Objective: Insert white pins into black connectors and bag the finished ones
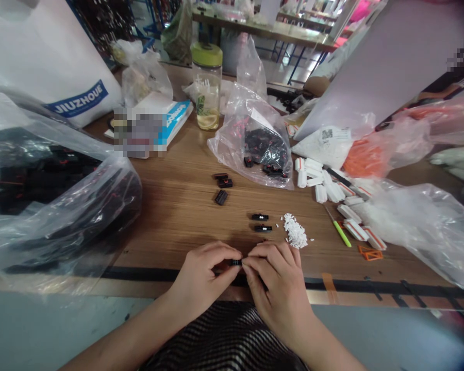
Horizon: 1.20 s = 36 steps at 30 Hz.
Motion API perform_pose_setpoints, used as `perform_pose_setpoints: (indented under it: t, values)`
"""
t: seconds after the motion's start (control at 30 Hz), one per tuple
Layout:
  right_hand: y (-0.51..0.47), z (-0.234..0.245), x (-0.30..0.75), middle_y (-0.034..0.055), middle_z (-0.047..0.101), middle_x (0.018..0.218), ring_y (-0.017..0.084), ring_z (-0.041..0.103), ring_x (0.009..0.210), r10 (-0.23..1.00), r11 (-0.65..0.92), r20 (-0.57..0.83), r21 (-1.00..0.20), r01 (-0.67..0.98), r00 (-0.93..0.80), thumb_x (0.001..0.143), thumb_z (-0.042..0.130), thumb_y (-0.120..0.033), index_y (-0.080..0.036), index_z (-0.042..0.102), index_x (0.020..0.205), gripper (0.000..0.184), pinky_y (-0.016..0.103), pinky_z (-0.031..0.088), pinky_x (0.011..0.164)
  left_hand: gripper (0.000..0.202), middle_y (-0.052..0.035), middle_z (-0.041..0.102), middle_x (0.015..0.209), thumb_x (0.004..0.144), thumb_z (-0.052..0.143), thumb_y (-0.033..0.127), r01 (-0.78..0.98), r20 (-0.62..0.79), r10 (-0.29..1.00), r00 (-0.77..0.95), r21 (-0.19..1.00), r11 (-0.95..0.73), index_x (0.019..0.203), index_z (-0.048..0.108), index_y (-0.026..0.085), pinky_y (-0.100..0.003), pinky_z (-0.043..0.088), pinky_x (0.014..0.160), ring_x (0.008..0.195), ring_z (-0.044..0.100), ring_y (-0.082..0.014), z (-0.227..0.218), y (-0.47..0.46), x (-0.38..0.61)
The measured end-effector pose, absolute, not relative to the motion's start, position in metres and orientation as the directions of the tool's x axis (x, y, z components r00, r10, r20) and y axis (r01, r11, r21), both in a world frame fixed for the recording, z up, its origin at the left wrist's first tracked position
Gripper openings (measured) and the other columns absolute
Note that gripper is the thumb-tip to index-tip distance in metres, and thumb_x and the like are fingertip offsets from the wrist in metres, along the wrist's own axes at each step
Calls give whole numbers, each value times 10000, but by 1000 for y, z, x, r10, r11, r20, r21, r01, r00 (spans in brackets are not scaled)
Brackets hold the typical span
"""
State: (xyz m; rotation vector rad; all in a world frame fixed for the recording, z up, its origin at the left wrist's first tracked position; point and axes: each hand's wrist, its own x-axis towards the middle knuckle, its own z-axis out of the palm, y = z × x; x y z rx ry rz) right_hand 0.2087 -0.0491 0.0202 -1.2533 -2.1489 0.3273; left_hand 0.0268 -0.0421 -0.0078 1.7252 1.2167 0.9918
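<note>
A small black connector housing [235, 262] is pinched at its left side between the thumb and fingers of my left hand [206, 273], just above the table's front edge. My right hand [276, 273] is closed, thumb and fingertips pressed against the connector's right end. Whether a tiny piece also sits in those fingertips is hidden. Beyond my hands lie two black connectors with white spots, one nearer [263, 228] and one farther [260, 217]. A heap of tiny white plugs [295, 231] is to their right. Farther back are several other black connectors [221, 197].
Clear bags of black connectors stand left [62, 190] and at the back [266, 147]. A lidded bottle [208, 87] stands behind. To the right are white wrapped pieces [334, 191], a tool with a green handle [342, 234] and an orange plastic frame [370, 253].
</note>
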Motion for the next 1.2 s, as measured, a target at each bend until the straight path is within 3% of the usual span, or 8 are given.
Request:
perform_pose_setpoints:
  t: [0.33, 0.5, 0.57, 0.7, 0.77, 0.87, 1.1, 1.2]
  values:
    - [-57, 15, 210, 26, 715, 977, 219, 588, 961, 792, 577, 458, -349, 738, -403, 890, 635, -177, -228, 716, 1020, 162, 456, 357, 936, 259, 17, 753, 934, 807, 656, 52, 359, 107, 966, 235, 914, -189, 956, 744, 245, -234, 561, 764, 848, 704, -143, -8, -43, 26]
    - [-52, 22, 218, 38, 701, 986, 209, 593, 948, 840, 539, 354, -450, 712, -412, 901, 604, -206, -238, 725, 1012, 167, 421, 399, 881, 204, 6, 747, 892, 833, 651, 105, 434, 122, 957, 263, 871, -230, 953, 739, 245, -252, 555, 706, 770, 694, -152, -10, -44, 24]
    - [-42, 24, 241, 38, 706, 981, 203, 608, 924, 874, 480, 330, -477, 736, -356, 917, 582, -231, -254, 731, 979, 163, 406, 414, 846, 153, -8, 743, 885, 850, 650, 144, 455, 144, 949, 280, 851, -263, 943, 730, 235, -273, 555, 708, 772, 692, -165, -10, -44, 25]
    - [-19, 17, 311, 50, 738, 926, 233, 651, 892, 949, 175, 308, -322, 930, -72, 926, 570, -321, -239, 730, 895, 182, 425, 420, 854, 82, -26, 735, 860, 851, 659, 188, 500, 167, 936, 311, 809, -310, 897, 718, 223, -315, 553, 714, 776, 684, -189, -11, -42, 28]
    - [-11, 10, 339, 41, 751, 937, 226, 672, 870, 975, 102, 221, -303, 948, -34, 908, 587, -348, -248, 730, 884, 176, 405, 428, 846, 86, -20, 729, 846, 841, 663, 179, 526, 164, 935, 315, 790, -316, 892, 713, 226, -312, 546, 692, 763, 676, -188, -12, -42, 29]
    - [-6, 0, 357, 26, 756, 932, 213, 677, 856, 982, 126, 169, -288, 949, -78, 889, 612, -360, -252, 733, 883, 162, 376, 416, 838, 101, -11, 724, 848, 830, 660, 162, 553, 163, 937, 309, 771, -316, 892, 705, 228, -301, 538, 674, 765, 669, -183, -14, -42, 30]
    - [-11, 1, 349, 24, 724, 783, 208, 632, 776, 917, 260, 322, -27, 965, -238, 927, 556, -288, -224, 719, 777, 231, 391, 350, 822, 77, -9, 709, 829, 854, 642, 180, 582, 201, 935, 293, 738, -341, 901, 690, 217, -312, 527, 682, 738, 653, -175, -14, -43, 31]
    - [-10, 4, 354, 27, 736, 799, 206, 649, 769, 936, 267, 273, -132, 954, -224, 925, 559, -301, -233, 734, 781, 237, 392, 396, 814, 78, -14, 711, 846, 858, 641, 182, 581, 203, 932, 300, 736, -347, 909, 687, 218, -318, 528, 695, 751, 651, -177, -15, -43, 30]
